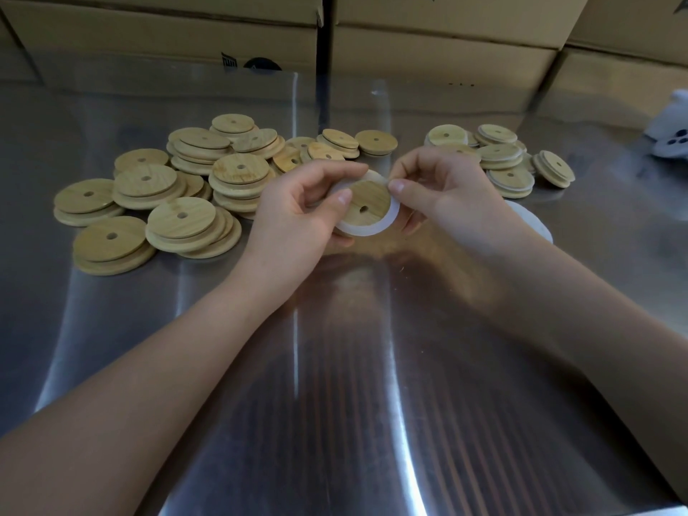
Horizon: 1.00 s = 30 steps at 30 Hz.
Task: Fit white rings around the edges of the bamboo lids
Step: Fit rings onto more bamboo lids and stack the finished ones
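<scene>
Left hand [298, 214] grips round holed bamboo lid [366, 201]; right hand [450, 197] pinches white flexible ring [389, 219] at lid's rim, above steel bench [335, 366]. Black print on brown cardboard carton [167, 39] beyond hands: unreadable.

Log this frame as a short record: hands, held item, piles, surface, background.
left hand: grips the bamboo lid, thumb on its face
right hand: pinches the white ring at the lid's upper edge
ring state: around the lid; cannot tell if seated all round
left pile: bare lids, loosely stacked
right pile: lids with white edges
surface: steel table
background: cardboard boxes
</scene>
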{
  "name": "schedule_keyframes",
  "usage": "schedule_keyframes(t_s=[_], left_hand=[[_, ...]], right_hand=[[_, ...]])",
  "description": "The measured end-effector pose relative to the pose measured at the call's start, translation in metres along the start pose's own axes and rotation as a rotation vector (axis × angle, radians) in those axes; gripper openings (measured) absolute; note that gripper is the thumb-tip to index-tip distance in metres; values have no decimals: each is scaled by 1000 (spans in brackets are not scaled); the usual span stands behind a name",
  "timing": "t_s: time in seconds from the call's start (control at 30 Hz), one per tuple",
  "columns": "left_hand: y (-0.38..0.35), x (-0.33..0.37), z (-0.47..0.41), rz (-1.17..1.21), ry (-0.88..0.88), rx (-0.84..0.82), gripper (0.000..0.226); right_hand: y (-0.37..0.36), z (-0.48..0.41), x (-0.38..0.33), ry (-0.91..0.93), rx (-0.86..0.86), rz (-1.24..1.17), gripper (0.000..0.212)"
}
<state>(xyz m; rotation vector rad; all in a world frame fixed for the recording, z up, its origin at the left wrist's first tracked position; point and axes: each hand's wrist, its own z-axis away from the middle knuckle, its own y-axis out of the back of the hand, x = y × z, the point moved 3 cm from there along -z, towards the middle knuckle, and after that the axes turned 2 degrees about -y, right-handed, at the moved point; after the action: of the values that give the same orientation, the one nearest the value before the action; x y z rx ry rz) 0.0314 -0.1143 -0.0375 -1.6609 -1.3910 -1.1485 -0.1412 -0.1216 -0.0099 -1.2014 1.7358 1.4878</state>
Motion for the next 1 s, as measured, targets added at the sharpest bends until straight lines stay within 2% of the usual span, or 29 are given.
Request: schedule_keyframes(t_s=[0.2, 0.47, 0.63, 0.83, 1.0], left_hand=[[0, -2, -1, 80, 56, 54, 28], [3, -7, -4, 128, 133, 86, 15], [4, -6, -4, 116, 123, 122, 18], [6, -5, -7, 228, 192, 158, 20], [5, -8, -6, 321, 251, 181, 18]], right_hand=[[2, 0, -2, -4, -6, -30, 17], [-6, 3, 1, -11, 6, -196, 15], [-8, 2, 1, -35, 11, -254, 17], [-2, 0, 1, -110, -25, -337, 16], [-1, -1, 0, -98, -39, -323, 15]])
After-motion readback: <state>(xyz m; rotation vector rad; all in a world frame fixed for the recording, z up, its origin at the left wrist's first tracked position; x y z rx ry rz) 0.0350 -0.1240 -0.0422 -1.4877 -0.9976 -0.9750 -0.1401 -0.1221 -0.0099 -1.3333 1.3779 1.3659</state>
